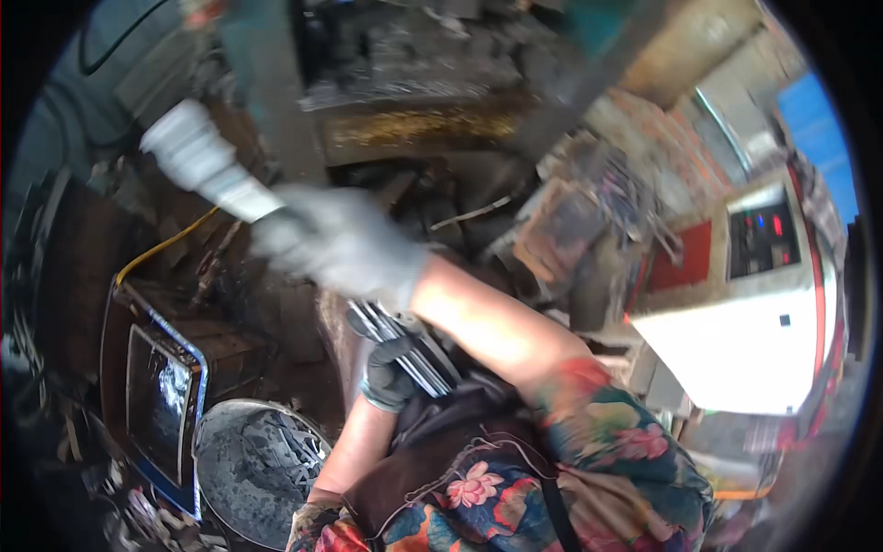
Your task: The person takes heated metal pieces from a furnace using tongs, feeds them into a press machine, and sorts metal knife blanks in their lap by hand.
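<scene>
Right hand [336,241] is gripping a blurred white object [207,166]. Left hand [388,370], below it, is clasping metal strips [423,363]; a bucket [253,404] is standing left of that hand.

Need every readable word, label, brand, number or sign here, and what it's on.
None can be read.
Black display panel with red and blue lights, on the boxy white cabinet: too small and blurred.
Long white object in the grey-gloved right hand: blurred, no lettering discernible.
</scene>
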